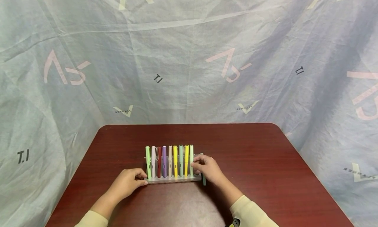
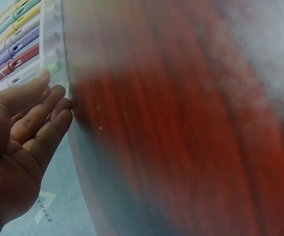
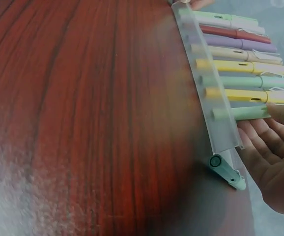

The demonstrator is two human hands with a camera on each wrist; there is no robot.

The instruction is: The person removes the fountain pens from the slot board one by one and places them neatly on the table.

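Observation:
A clear pen rack (image 1: 174, 180) stands on the table with a row of upright capped pens. At its left end, the thumb and fingertips of my left hand (image 1: 125, 183) hold the rack's corner, beside a light green pen (image 1: 148, 163). My right hand (image 1: 210, 170) pinches the pale green pen (image 3: 250, 113) at the right end of the row between thumb and fingers. That pen's lower end sits in the rack. Just past the rack's right end lies a teal pen (image 3: 225, 170), below my right hand.
Between the end pens stand a red pen (image 1: 159, 164), a purple pen (image 1: 164, 163), yellow pens (image 1: 175, 163) and several others. The dark red wooden table (image 1: 236, 141) has grey printed cloth (image 1: 189, 72) hanging behind it and at its sides.

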